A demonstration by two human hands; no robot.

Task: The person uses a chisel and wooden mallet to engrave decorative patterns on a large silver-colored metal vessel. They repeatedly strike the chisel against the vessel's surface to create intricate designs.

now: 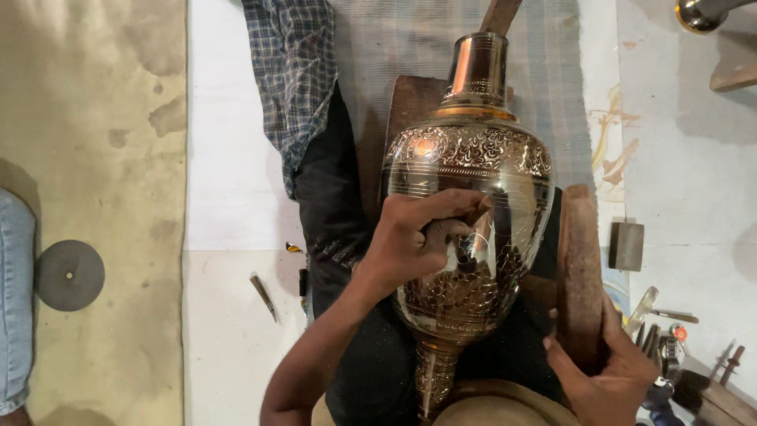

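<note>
Round grey disc [69, 275] laid on the stained floor at far left, small engraving tool pinched in the left hand [415, 239] against the engraved brass vase [467, 209] laid across the lap, wooden mallet [579, 272] gripped in the right hand [607, 371], hands kept apart.

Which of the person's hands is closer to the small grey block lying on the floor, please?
The right hand. It grips a wooden mallet just below-left of the grey block; the left hand rests on the engraved metal vase, farther away.
</note>
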